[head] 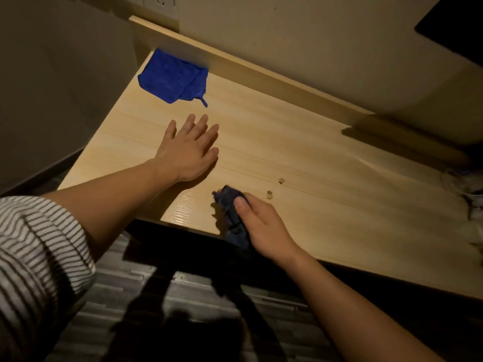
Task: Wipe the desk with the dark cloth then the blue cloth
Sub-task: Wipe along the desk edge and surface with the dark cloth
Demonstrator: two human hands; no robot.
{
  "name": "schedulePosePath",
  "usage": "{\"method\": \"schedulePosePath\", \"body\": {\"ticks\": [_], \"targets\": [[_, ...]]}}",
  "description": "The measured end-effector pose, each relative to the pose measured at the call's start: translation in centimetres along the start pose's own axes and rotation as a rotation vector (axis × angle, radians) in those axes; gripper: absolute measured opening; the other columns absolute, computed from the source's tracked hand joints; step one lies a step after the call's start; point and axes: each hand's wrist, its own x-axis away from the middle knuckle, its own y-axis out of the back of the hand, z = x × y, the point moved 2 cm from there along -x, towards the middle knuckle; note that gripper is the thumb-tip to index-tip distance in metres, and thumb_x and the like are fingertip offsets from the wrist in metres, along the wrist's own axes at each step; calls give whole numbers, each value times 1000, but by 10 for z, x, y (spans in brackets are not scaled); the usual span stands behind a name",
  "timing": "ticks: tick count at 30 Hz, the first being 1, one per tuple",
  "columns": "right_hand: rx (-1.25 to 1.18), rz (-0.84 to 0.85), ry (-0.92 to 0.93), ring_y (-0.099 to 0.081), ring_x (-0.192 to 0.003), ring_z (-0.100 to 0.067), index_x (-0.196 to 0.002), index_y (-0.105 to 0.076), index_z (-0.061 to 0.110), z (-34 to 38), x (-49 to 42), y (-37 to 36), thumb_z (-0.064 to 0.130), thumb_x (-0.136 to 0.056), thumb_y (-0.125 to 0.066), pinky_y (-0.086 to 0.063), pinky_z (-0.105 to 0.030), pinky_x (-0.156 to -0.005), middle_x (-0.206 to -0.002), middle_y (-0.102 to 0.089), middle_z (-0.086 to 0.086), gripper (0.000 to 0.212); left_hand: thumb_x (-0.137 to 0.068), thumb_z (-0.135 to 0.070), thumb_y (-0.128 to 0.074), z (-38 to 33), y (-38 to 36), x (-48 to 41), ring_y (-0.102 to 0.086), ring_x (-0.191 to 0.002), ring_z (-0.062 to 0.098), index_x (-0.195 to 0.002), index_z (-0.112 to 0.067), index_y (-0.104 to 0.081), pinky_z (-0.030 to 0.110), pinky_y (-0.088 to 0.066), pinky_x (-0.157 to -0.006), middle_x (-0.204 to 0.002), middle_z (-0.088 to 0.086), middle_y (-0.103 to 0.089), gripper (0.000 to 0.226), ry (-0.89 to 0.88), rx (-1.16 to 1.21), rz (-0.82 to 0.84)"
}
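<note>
A light wooden desk (300,142) fills the middle of the head view. My right hand (264,220) grips a bunched dark cloth (231,212) at the desk's front edge, part of it hanging over the edge. My left hand (187,150) rests flat on the desk with its fingers spread and nothing in it. A bright blue cloth (172,77) lies crumpled in the far left corner, beyond my left hand and apart from it.
Two small bits of debris (281,181) (269,195) lie on the desk just right of the dark cloth. White cables and small items (467,189) crowd the right end. A raised wooden back ledge (261,74) runs along the wall. Dark floor lies below.
</note>
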Motion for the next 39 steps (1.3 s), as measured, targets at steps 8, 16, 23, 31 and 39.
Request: {"method": "schedulePosePath", "body": {"ticks": [8, 16, 23, 31, 39], "targets": [[369, -155, 223, -65, -109, -14, -136, -62, 19, 15, -98, 114, 26, -113, -43, -52, -42, -96, -117, -68, 8, 31, -108, -63, -5, -49, -23, -29, 13, -165, 28, -171, -34, 2, 62, 4, -130, -180, 1, 9, 69, 125, 3, 22], [1016, -110, 322, -31, -151, -22, -151, -48, 26, -35, -246, 205, 40, -112, -32, -22, -48, -116, -161, -45, 1, 44, -102, -69, 3, -48, -31, -31, 12, -165, 23, -169, -40, 4, 59, 2, -131, -179, -4, 9, 73, 170, -56, -13], [1235, 85, 407, 7, -159, -15, -162, -24, 41, -84, -284, 214, 67, -106, -11, -6, -51, -123, -172, -17, 11, 63, -103, -71, 1, -49, -35, -31, 13, -165, 20, -169, -41, 3, 57, 1, -131, -179, -6, 8, 73, 202, -94, -21], [1105, 218, 432, 6, -160, -21, -160, -23, 50, -89, -279, 205, 73, -103, -9, 4, -59, -123, -173, -14, 11, 63, -103, -71, 2, -51, -30, -31, 17, -164, 20, -169, -42, 7, 57, 2, -131, -178, -6, 13, 72, 205, -103, 4], [1081, 266, 425, 10, -160, -22, -158, -19, 54, -89, -218, 170, 70, -104, -8, 4, -70, -119, -173, -8, 17, 58, -103, -71, -1, -48, -31, -32, 13, -165, 21, -169, -42, 4, 57, 3, -131, -179, -6, 9, 72, 190, -69, -9]]}}
